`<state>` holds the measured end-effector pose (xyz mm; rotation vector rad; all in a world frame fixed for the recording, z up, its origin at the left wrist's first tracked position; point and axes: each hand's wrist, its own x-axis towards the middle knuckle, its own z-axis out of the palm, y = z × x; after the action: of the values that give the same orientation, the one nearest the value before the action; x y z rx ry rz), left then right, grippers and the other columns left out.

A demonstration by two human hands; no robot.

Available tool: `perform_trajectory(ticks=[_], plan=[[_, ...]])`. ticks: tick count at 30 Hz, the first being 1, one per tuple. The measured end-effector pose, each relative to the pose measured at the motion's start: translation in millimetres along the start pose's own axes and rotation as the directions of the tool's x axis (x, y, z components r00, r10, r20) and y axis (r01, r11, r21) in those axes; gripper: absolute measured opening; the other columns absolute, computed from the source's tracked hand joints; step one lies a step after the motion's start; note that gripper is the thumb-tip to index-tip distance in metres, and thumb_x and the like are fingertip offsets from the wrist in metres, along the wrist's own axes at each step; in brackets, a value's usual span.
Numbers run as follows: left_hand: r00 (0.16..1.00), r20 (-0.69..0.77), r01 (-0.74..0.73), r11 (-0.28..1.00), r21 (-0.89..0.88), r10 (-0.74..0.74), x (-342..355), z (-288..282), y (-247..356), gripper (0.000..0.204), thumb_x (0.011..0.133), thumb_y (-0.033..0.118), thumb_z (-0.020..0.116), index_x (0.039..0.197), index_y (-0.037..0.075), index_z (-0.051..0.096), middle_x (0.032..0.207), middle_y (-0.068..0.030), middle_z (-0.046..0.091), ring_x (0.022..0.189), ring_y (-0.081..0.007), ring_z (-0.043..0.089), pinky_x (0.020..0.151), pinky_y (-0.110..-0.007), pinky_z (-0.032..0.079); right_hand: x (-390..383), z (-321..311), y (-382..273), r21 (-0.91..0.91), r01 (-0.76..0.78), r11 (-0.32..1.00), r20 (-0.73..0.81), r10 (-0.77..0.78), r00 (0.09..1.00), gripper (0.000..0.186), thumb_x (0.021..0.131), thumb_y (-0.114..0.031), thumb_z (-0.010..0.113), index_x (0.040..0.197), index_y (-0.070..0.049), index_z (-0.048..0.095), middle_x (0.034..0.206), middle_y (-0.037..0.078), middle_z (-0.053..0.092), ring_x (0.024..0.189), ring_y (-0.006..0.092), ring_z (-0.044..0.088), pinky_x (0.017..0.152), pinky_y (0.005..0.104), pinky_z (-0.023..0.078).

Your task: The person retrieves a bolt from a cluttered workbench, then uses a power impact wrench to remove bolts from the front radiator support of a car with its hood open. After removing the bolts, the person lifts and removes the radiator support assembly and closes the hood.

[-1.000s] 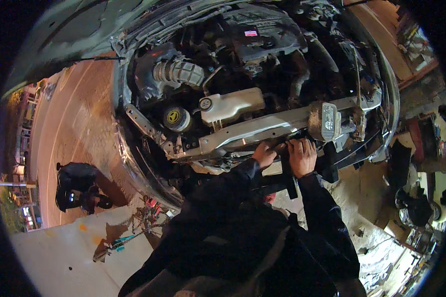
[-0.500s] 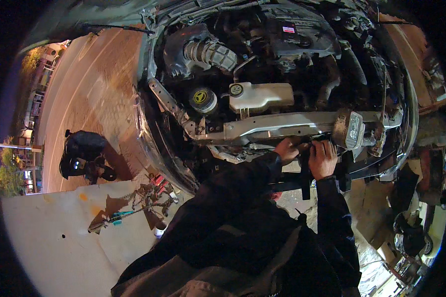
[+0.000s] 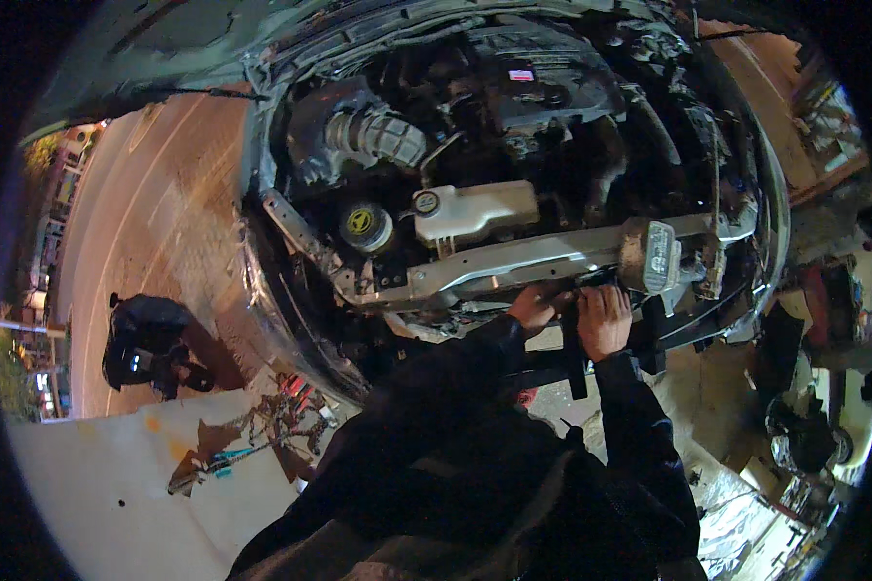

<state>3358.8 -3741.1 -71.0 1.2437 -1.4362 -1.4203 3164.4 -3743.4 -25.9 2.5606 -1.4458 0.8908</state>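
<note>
Crossbar [image 3: 523, 256] further left in view | left grip [image 3: 536, 309], right grip [image 3: 605, 320] still just below | whether clamped: cannot tell

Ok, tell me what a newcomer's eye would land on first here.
Probably the off-white plastic reservoir in the picture's upper middle, with a round black cap marked in yellow to its left. Next comes the long silver-grey metal crossbar running just below both. Then the bare left hand and bare right hand, close together under the bar's right half, with a long dark strip between them.
</note>
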Motion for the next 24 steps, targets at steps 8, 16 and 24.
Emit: perform_trajectory(ticks=[8, 16, 24], plan=[[0.997, 0.02, 0.071, 0.991, -0.11, -0.069, -4, -3, -2, 0.036, 0.109, 0.032, 0.065, 0.128, 0.003, 0.073, 0.123, -0.0182, 0.076, 0.107, -0.0292, 0.069, 0.096, -0.044, 0.053, 10, -15, -9, 0.027, -0.039, 0.999, 0.007, 0.039, 0.999, 0.025, 0.086, -0.018, 0.08, 0.108, -0.01, 0.071, 0.099, 0.013, 0.064, 0.094, 0.0348, 0.068, 0.082, 0.0505, 0.054], [1.0, -0.005, 0.01, 0.999, 0.037, -0.01, -5, -11, 11, 0.043, 0.108, 0.037, 0.064, 0.128, 0.0, 0.07, 0.114, -0.0165, 0.074, 0.098, -0.0274, 0.069, 0.088, -0.04, 0.053, -24, -39, -24, 0.321, -0.379, 0.868, -0.125, 0.436, 0.891, 0.014, 0.091, -0.007, 0.074, 0.105, -0.007, 0.07, 0.098, 0.014, 0.067, 0.087, 0.0375, 0.066, 0.071, 0.0471, 0.055], [1.0, -0.022, 0.007, 1.0, 0.004, -0.007, -11, -11, 21, 0.048, 0.107, 0.041, 0.069, 0.122, -0.004, 0.072, 0.111, -0.0035, 0.072, 0.098, -0.0133, 0.06, 0.092, -0.032, 0.049, -98, -60, -62, 0.481, -0.559, 0.675, 0.011, 0.633, 0.774, 0.02, 0.095, -0.007, 0.073, 0.115, -0.008, 0.073, 0.098, 0.016, 0.067, 0.086, 0.0396, 0.069, 0.073, 0.0426, 0.058]])
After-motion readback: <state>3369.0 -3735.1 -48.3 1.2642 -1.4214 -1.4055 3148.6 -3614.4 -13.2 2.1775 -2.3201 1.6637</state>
